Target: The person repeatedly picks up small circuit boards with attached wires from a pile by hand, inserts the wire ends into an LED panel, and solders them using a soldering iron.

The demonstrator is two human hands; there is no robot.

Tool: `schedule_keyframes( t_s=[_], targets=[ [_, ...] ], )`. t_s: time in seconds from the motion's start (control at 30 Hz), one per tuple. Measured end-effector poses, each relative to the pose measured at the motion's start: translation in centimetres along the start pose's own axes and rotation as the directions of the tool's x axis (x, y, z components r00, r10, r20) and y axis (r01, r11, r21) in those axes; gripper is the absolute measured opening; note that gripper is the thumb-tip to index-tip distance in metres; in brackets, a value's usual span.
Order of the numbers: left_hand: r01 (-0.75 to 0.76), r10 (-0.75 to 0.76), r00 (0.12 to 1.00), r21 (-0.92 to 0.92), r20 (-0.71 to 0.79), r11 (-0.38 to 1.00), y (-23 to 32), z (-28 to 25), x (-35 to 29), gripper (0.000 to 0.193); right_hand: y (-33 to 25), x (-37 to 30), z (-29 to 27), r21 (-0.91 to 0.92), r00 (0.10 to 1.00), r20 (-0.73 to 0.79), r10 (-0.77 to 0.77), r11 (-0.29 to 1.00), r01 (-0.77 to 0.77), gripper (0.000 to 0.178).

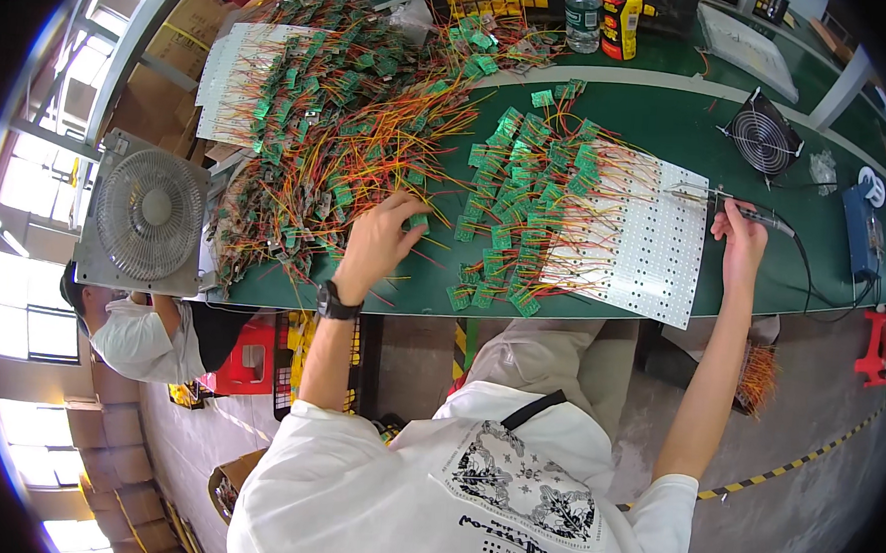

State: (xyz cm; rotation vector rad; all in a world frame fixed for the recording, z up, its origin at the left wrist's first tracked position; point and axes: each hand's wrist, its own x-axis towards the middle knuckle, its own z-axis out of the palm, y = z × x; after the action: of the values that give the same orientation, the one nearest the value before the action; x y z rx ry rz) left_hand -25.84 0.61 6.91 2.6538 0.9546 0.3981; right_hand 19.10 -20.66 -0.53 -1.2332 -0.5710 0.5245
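My left hand (378, 241) is at the near edge of a big tangled heap of green circuit boards with red and yellow wires (354, 157). Its thumb and fingers close on a small green circuit board (419, 221). In my right hand (740, 242) is a soldering iron (767, 219), its tip pointing left over a white panel dotted with rows of holes (665, 243). Wires run across that panel to rows of green circuit boards (512, 195) lying on its left side. A black cable trails from the iron's handle.
A small black fan (764, 136) and a blue soldering station (862, 233) stand at the right. Another white panel (243, 76) lies under the heap. Behind are a water bottle (582, 18) and a yellow-red can (620, 23). A large grey fan (153, 206) and another person (149, 336) are leftward.
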Motion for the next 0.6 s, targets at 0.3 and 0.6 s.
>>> schedule_keyframes(
  t_s=[0.3,0.6],
  targets=[
    [-0.028,0.04,0.996,-0.147,0.077,0.989,-1.6,-1.9,2.1,0.015,0.3,0.1,-0.3,0.013,1.0,-0.017,0.005,1.0,-0.005,0.019],
    [0.222,-0.534,0.838,-0.824,-0.112,0.522,-1.7,3.2,-0.2,0.018,0.3,0.1,-0.4,0.013,1.0,-0.017,0.015,1.0,-0.014,0.019]
  ],
)
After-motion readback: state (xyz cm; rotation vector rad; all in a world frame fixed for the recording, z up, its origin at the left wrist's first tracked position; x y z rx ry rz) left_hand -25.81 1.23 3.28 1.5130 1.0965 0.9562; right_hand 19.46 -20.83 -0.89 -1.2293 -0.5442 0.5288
